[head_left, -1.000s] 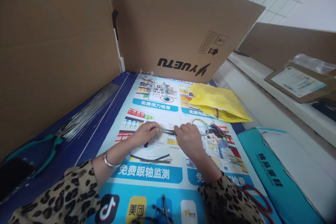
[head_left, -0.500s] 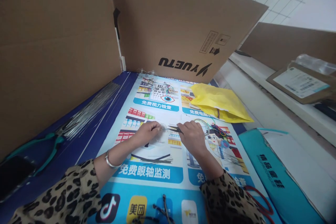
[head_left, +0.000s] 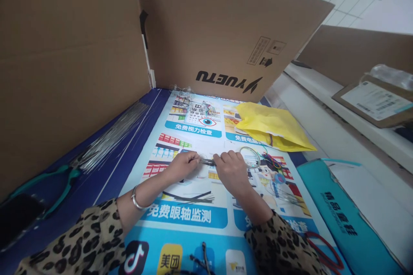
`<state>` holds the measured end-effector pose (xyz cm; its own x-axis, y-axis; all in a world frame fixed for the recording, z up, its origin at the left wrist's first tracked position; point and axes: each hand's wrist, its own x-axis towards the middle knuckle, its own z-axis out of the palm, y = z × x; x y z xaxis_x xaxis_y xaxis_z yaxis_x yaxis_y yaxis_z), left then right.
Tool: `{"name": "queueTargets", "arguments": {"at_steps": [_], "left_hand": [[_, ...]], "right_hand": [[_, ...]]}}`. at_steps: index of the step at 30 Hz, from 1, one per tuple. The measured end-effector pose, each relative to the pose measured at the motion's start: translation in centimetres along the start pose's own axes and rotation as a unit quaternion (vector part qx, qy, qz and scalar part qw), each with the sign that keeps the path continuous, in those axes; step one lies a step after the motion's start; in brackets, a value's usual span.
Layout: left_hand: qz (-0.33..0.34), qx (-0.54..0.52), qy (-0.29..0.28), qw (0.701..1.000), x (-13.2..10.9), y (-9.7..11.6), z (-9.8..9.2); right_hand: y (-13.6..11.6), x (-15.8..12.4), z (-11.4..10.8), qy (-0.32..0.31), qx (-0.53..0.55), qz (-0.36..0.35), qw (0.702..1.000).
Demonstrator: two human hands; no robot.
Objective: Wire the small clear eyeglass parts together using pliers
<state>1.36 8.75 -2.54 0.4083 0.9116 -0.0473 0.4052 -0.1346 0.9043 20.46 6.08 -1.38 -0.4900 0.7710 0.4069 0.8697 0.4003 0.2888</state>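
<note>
My left hand (head_left: 183,166) is closed in a pinch over the printed poster mat (head_left: 222,219). Whatever lies between its fingertips is too small to make out; a fine, pale strand seems to show there. My right hand (head_left: 231,172) wraps round small narrow-jawed pliers (head_left: 208,162), their handles hidden in the palm. The jaws point left, look closed and reach the left fingertips. Just below the hands lie several thin dark strips and wires (head_left: 190,197). To the right of my right hand is a wire coil ring (head_left: 250,157), beside coloured cords (head_left: 272,161).
Cardboard walls (head_left: 219,30) stand behind and at left. A wire bundle (head_left: 112,137) and teal-handled cutters (head_left: 61,189) lie left. A yellow bag (head_left: 274,124), teal box (head_left: 342,210) and red-handled tool (head_left: 325,249) are right. Black pieces (head_left: 203,258) lie in front.
The pliers' jaws were apart and a little away from the left fingertips; now they look closed and meet them. My right hand has moved slightly left.
</note>
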Motion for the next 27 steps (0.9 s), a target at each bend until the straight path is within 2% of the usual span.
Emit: {"name": "queueTargets", "arguments": {"at_steps": [9, 20, 27], "left_hand": [[-0.029, -0.045, 0.001, 0.999, -0.2, 0.1, 0.2], [-0.052, -0.074, 0.030, 0.995, -0.5, 0.3, 0.9], [-0.064, -0.086, 0.035, 0.994, -0.5, -0.1, 1.3]], "right_hand": [[-0.2, -0.1, -0.1, -0.011, 0.002, 0.010, 1.000], [-0.3, -0.2, -0.5, -0.051, 0.003, 0.023, 0.998], [-0.3, -0.3, -0.3, -0.047, 0.005, 0.029, 0.998]]}}
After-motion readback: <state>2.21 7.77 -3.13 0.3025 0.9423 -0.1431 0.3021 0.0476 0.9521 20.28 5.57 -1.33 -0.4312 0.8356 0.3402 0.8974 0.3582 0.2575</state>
